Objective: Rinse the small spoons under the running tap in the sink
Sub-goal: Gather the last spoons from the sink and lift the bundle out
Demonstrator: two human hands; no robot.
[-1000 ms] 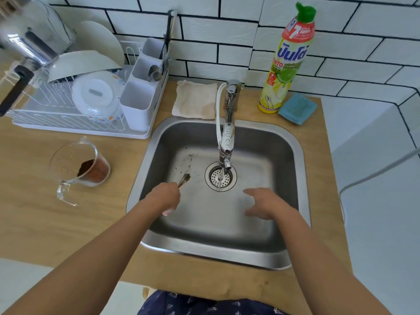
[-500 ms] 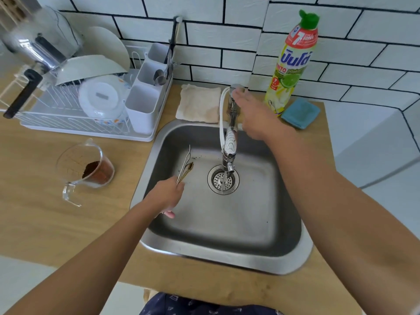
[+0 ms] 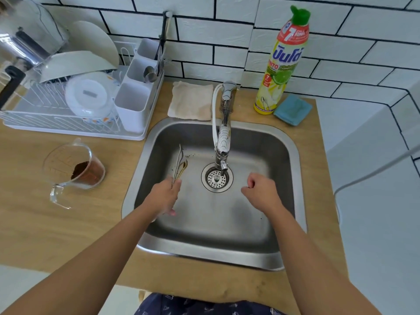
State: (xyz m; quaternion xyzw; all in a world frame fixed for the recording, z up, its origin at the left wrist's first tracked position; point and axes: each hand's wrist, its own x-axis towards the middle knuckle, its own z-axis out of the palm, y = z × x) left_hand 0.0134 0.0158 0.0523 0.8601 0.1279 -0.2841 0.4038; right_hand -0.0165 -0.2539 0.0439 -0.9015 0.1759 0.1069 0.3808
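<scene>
Taking the drain [image 3: 217, 177] as the landmark: far to its left, on the wooden counter, a clear jug [image 3: 75, 169] holds brown powder. Up and left of the drain stands a white rack [image 3: 75, 105] with bowls and cutlery. Just left of the drain, inside the sink [image 3: 293, 169], the left hand [image 3: 164, 196] grasps the spoons [image 3: 179, 165] by their handles as a thin bundle, their far ends pointing away from the person. They look light, stiff and slick metal, likely to slide against each other when wet, so a firm pinch low on the handles seems best, leaving the bowls free for the water. Directly above the drain hangs the tap [image 3: 223, 137]; whether water runs, I cannot tell. Right of the drain the right hand [image 3: 261, 193] hovers with fingers loosely curled, grasping nothing. Up and right stands a yellow bottle [image 3: 283, 64], a large "7" on its red band, the rest in script I cannot read, beside a blue cloth [image 3: 293, 109].
</scene>
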